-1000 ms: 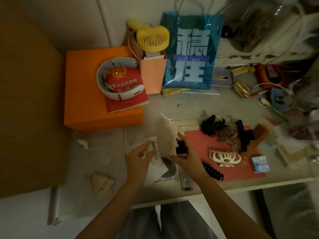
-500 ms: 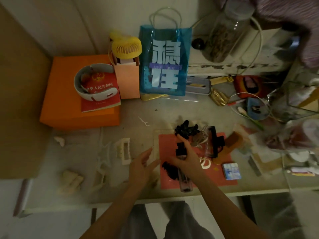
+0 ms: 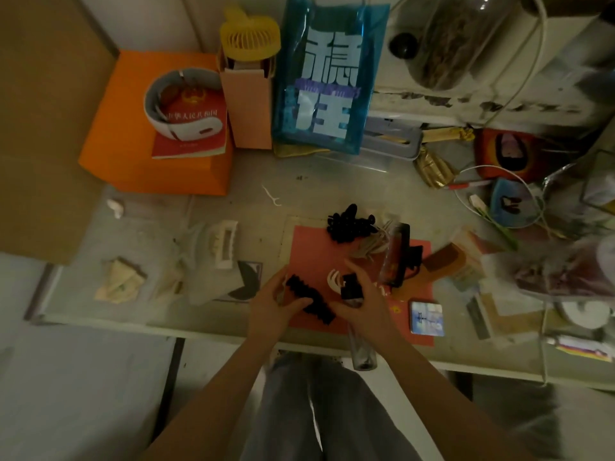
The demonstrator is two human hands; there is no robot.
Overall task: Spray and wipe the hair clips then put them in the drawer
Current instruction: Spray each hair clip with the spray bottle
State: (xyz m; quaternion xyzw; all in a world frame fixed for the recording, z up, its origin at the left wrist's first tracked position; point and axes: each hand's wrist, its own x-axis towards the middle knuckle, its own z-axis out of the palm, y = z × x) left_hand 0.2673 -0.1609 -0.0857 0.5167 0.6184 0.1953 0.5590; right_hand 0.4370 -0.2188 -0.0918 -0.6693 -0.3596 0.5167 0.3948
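Over the red mat (image 3: 319, 251) at the desk's front edge, the left hand (image 3: 273, 304) curls around a black hair clip (image 3: 309, 299); the right hand (image 3: 362, 304) apparently grips a spray bottle (image 3: 352, 294) just beside the clip.

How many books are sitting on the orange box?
1: a red book lies on the orange box, under a white neck band. None other shows there.

An orange box (image 3: 133, 161) sits at the worktop's (image 3: 332, 191) back left, a red booklet (image 3: 193, 128) on it; beside them a yellow fan (image 3: 249, 36) and blue bag (image 3: 329, 78).
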